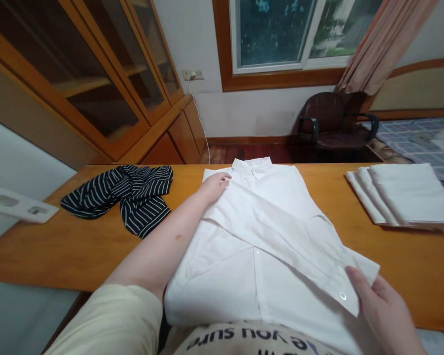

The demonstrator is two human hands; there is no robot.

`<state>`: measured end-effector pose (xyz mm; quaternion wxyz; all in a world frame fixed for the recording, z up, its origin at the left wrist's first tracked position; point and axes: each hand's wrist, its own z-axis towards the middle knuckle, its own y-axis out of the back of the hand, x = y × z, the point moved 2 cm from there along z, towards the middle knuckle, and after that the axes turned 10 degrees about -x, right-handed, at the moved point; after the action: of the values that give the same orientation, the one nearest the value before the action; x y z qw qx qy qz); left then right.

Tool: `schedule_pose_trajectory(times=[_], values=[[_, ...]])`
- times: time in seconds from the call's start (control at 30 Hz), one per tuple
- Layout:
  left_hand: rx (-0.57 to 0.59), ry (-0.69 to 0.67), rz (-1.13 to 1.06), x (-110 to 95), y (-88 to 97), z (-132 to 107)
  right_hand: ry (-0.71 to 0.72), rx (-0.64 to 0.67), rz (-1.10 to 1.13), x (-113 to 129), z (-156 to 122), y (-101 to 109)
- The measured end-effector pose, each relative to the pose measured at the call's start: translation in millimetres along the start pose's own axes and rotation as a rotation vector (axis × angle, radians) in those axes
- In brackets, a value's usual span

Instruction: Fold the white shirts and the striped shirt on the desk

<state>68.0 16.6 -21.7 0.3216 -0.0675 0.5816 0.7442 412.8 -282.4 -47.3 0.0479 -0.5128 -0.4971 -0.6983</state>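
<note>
Right hand (387,315) at the near edge, grasping the sleeve cuff (355,283) of the white button-up shirt (266,236). The shirt lies flat mid-surface (59,246), sleeve folded across its front. Left hand (214,186) is released, flat on the shoulder by the collar. Striped garment (126,197) to the left, folded white cloths (407,195) to the right.

The left arm (159,254) stretches forward, away from the body, with the forearm bare and nearly straight. The left hand (215,186) lies palm down with its fingers together and flat, well ahead of the right hand (383,308). The right hand stays close to the body. Its thumb is on top and its fingers are hidden beneath, pinching the shirt cuff (358,278).
</note>
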Motion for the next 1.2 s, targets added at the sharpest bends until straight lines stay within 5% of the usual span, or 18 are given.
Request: schedule_pose_trajectory(times=[0.13, 0.23, 0.33, 0.53, 0.87, 1.2], values=[[0.106, -0.027, 0.153, 15, -17.5, -17, -0.146, 0.177, -0.04, -17, -1, 1], [0.113, 0.131, 0.271, 36, -19.6, -29, -0.169, 0.258, -0.116, -21, 2, 2], [0.176, 0.249, 0.329, 53, -21.3, -41, -0.239, 0.253, -0.055, -18, 5, 3], [0.224, 0.146, 0.433, 64, -28.9, -51, -0.369, 0.154, 0.104, -15, 12, -6], [0.125, 0.229, 0.513, 69, -33.4, 3, -0.038, 0.11, -0.089, -10, 40, -24], [0.226, 0.192, 0.405, 69, -54.9, 39, -0.059, 0.159, -0.111, -11, 34, -20]])
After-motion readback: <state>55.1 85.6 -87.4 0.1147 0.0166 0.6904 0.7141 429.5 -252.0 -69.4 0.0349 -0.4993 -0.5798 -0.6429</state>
